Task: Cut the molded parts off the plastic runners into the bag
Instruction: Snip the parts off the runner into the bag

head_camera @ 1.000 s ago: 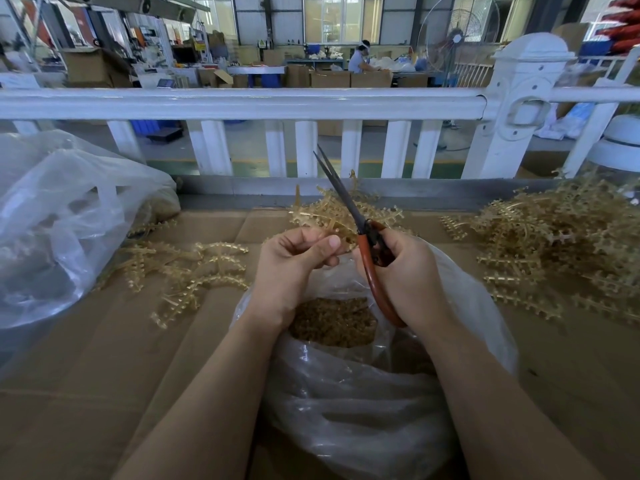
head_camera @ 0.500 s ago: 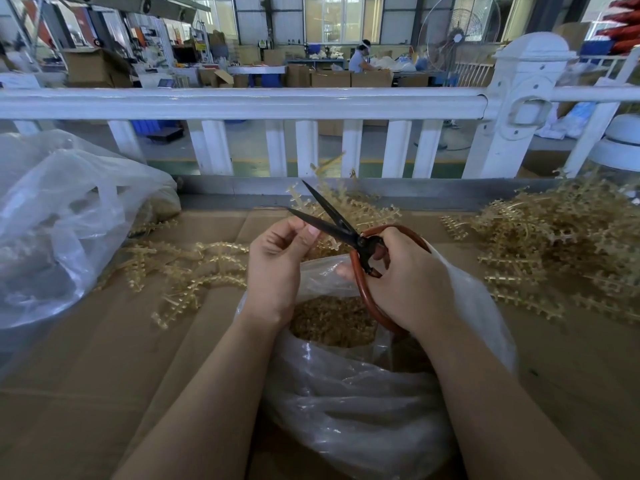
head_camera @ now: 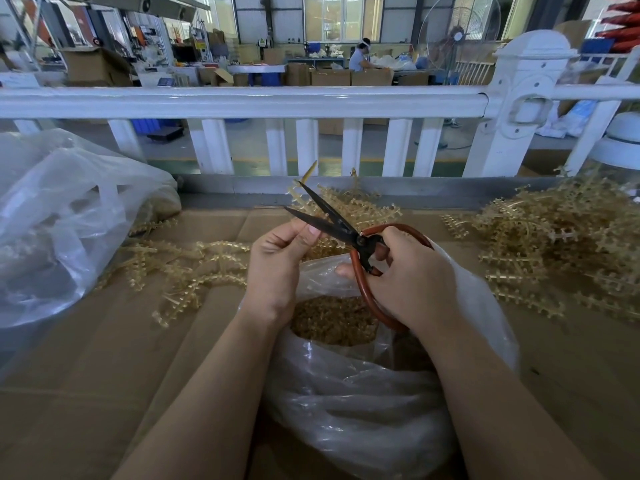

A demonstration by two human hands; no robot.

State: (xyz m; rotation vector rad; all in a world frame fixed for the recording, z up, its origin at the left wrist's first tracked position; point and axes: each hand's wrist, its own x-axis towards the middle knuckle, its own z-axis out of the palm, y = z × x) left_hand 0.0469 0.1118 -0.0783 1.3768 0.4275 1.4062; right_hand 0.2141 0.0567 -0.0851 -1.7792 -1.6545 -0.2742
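Right hand (head_camera: 412,271) holds the scissors (head_camera: 346,233), its grip curled through the red-brown loop handles, with the dark blades spread apart and pointing up and to the left. Left hand (head_camera: 277,261) has its grip pinched, thumb against curled fingers, right at the lower blade; a thin tan runner (head_camera: 309,172) sticks up above the blade tips, but whether the pinch holds that piece cannot be made out. Both hands hover over the open mouth of a clear plastic bag (head_camera: 363,403), which stands on the cardboard-covered tabletop (head_camera: 86,393) between the forearms and holds a heap of small tan cut parts (head_camera: 332,318). Just behind the hands lies a tangle of runners (head_camera: 360,209) with parts on them. More runners (head_camera: 180,268) lie scattered to the left, and a large pile (head_camera: 561,244) sits to the right. At far left, another clear bag (head_camera: 62,220) slumps on the tabletop. A white railing (head_camera: 242,102) runs along the far edge.
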